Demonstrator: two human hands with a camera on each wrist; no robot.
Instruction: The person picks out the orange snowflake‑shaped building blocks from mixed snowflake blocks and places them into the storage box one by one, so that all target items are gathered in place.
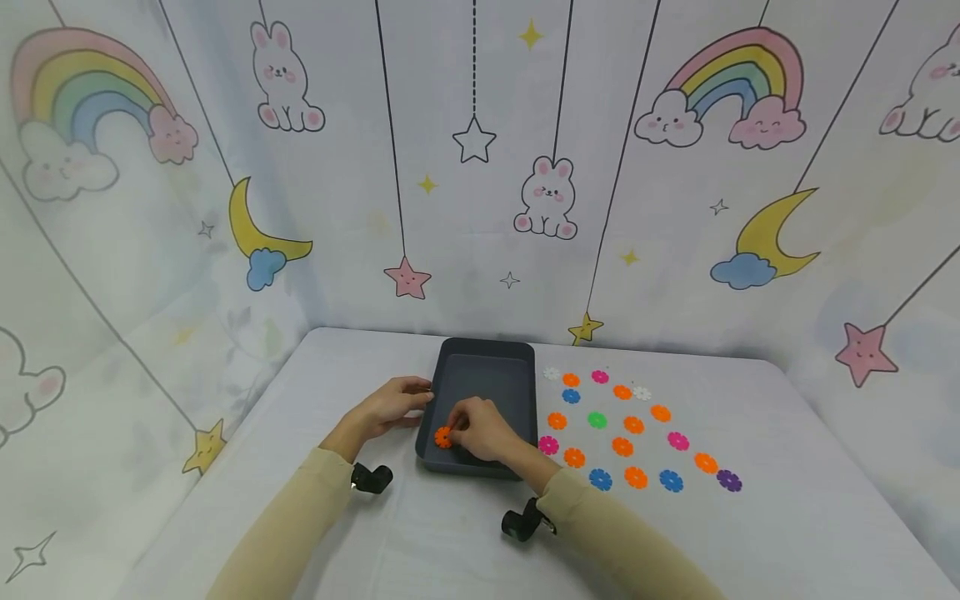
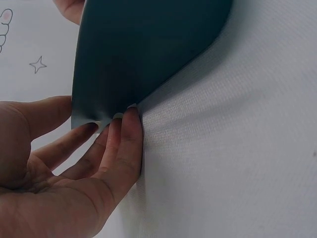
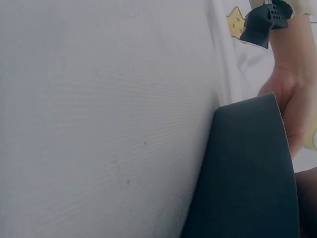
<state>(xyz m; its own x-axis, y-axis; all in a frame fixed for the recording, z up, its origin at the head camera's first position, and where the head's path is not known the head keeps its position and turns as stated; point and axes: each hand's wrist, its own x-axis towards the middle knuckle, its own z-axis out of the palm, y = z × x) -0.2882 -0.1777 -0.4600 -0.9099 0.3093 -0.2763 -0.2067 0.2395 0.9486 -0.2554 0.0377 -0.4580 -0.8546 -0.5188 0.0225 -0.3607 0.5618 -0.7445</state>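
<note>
A dark grey rectangular tray (image 1: 486, 346) lies on the table. My left hand (image 1: 392, 406) rests against its left side; in the left wrist view the thumb and fingertips of that hand (image 2: 74, 168) touch the tray's outer wall (image 2: 143, 44). Inside the tray's near left part, my right hand (image 1: 483, 429) pinches an orange flower-shaped disc (image 1: 443, 437) with notched edges, between thumb and fingers. The right wrist view shows mostly the tray wall (image 3: 247, 173) and tablecloth, with the disc hidden there.
Right of the tray, several similar discs lie scattered flat, among them a green disc (image 1: 597, 420), a purple disc (image 1: 729, 481) and a white disc (image 1: 641, 393). A patterned curtain (image 1: 480, 217) rises behind the white-covered table (image 1: 427, 542).
</note>
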